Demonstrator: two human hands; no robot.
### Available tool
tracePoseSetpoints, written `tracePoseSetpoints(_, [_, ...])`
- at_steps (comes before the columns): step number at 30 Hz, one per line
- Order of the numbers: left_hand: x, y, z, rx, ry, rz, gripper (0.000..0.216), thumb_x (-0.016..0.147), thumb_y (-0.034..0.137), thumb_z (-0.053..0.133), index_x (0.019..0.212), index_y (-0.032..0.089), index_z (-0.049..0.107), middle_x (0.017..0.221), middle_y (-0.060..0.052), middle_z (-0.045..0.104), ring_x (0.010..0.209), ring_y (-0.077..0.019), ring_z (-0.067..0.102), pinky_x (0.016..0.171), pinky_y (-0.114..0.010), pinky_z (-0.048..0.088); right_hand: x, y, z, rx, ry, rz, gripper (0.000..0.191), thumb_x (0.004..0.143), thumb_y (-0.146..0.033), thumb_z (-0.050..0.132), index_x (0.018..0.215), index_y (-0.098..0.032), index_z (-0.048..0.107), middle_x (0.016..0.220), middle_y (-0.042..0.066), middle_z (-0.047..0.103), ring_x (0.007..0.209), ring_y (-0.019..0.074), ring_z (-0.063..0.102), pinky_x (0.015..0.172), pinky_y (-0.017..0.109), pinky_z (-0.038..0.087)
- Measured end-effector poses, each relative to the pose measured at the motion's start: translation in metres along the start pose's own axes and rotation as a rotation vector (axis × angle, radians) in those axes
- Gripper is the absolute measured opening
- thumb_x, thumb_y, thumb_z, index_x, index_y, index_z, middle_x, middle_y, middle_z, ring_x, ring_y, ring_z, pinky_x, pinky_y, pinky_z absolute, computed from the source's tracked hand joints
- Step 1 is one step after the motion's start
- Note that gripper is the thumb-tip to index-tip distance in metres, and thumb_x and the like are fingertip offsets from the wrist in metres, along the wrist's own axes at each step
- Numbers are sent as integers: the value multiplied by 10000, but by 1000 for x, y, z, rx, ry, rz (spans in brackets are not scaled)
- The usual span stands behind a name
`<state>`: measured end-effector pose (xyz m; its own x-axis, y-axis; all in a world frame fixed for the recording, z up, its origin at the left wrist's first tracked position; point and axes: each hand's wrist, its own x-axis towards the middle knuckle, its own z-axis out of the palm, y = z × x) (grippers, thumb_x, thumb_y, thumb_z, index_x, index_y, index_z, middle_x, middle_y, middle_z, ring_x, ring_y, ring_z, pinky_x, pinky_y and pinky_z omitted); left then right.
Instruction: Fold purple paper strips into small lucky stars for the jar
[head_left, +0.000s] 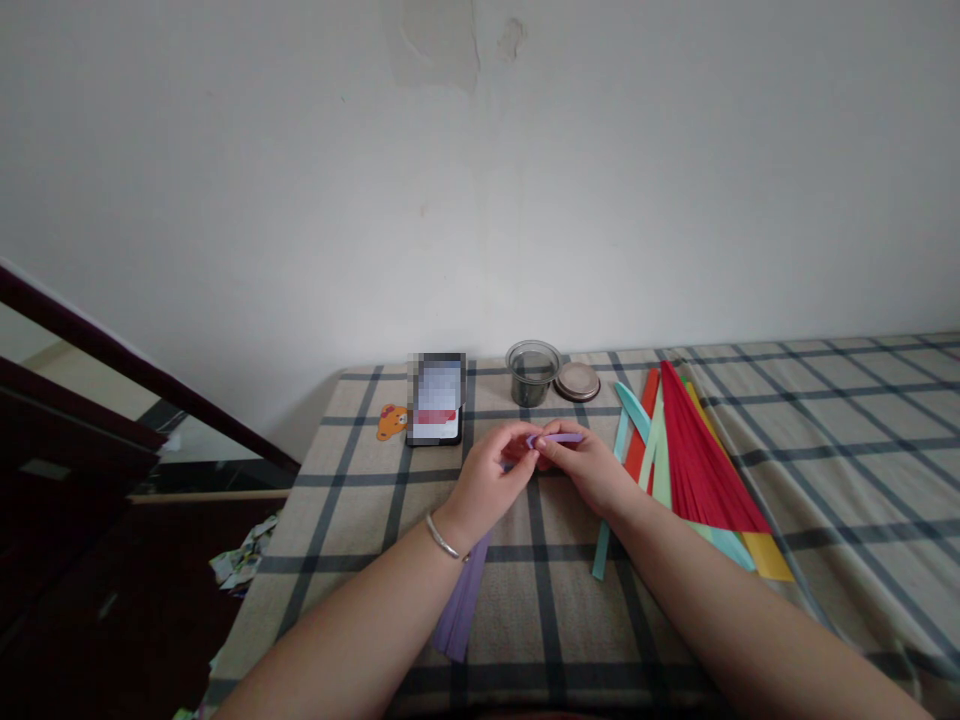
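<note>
Between the fingertips of both hands is a purple paper strip (564,438), its free end pointing right. My left hand (501,465), with a silver bangle above the wrist, pinches the strip near its folded or looped end. My right hand (581,468) is closed on the same strip, thumb and fingers close to the left fingertips. The exact shape of the strip inside the fingers is partly hidden. More purple paper strips (463,605) lie on the checked cloth under my left forearm.
A clear plastic cup (531,375) stands near the wall beside a round lid (577,381). A phone (436,400) and an orange bear cutout (391,422) are at the left. Red paper strips (697,460) fan out at the right, with green, yellow, orange and blue ones around them.
</note>
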<state>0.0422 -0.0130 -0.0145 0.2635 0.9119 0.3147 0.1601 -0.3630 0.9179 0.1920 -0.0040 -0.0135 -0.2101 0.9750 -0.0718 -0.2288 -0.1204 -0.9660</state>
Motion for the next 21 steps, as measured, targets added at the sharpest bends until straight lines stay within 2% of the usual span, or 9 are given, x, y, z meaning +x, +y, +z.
tracePoseSetpoints(8, [-1,-4,-1,-40,19,-61,234,829,244,554,1046,166,594,980,-78,652,832,-160,628,777,-291,520,1,3,-2,-23,-6,-10,288,646,-437,734,701,-177,622,587,-25,579,559,107,485,566,250,371])
tracePoseSetpoints(21, [1,-8,0,-176,49,-152,250,803,286,603,1011,150,616,963,-75,669,816,-148,635,777,-300,523,2,7,-3,64,22,-1,267,656,-426,725,712,-186,621,625,-21,578,570,111,506,583,260,403])
